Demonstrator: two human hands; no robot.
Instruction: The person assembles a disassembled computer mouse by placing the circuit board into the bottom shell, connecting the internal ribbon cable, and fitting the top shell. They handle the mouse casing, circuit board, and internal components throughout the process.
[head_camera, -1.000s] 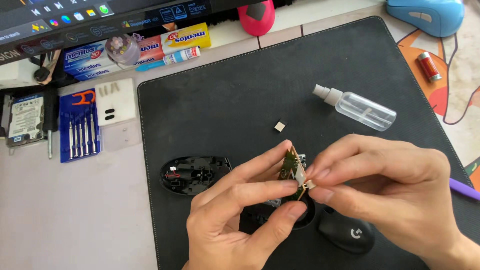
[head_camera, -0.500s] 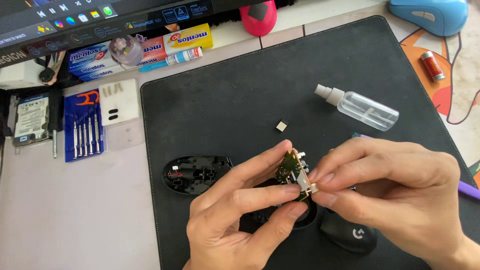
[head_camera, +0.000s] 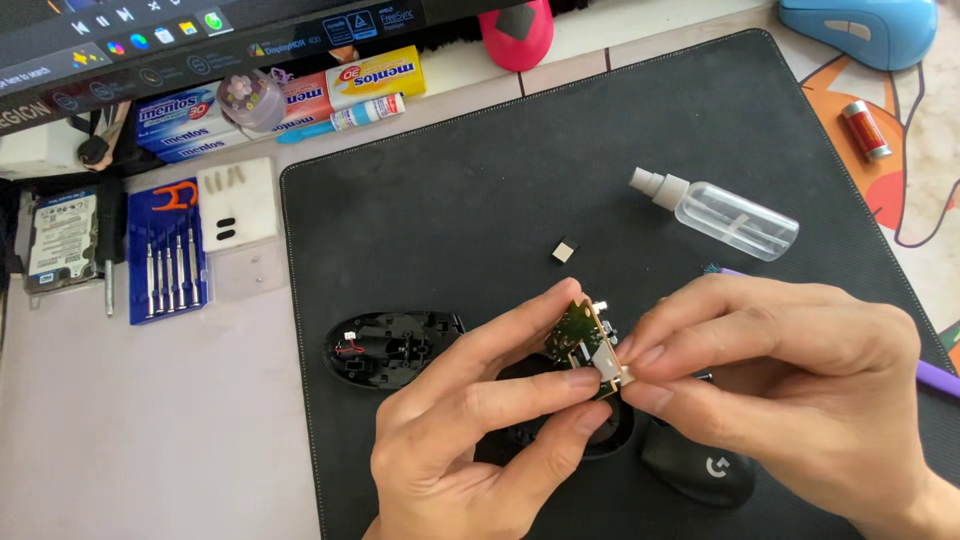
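A small green circuit board (head_camera: 580, 335) is held above a black desk mat (head_camera: 480, 190). My left hand (head_camera: 480, 420) pinches its lower edge between thumb and fingers. My right hand (head_camera: 790, 380) grips its right end, where a pale part sits. Below the hands lie a black mouse base (head_camera: 390, 347) with its inside showing, a second dark shell part (head_camera: 600, 440) and the black mouse top cover (head_camera: 700, 465). A tiny square part (head_camera: 565, 251) lies loose on the mat.
A clear spray bottle (head_camera: 720, 215) lies on the mat's right side. A blue case of small screwdrivers (head_camera: 167, 262), a bare hard drive (head_camera: 62, 238) and candy packs (head_camera: 290, 95) are at the left and back. A blue mouse (head_camera: 865, 28), a red battery (head_camera: 865, 128) and a purple stick (head_camera: 938, 378) lie right.
Both hands keep hold of the board in about the same place. My fingers have shifted slightly on it and the board has turned a little.
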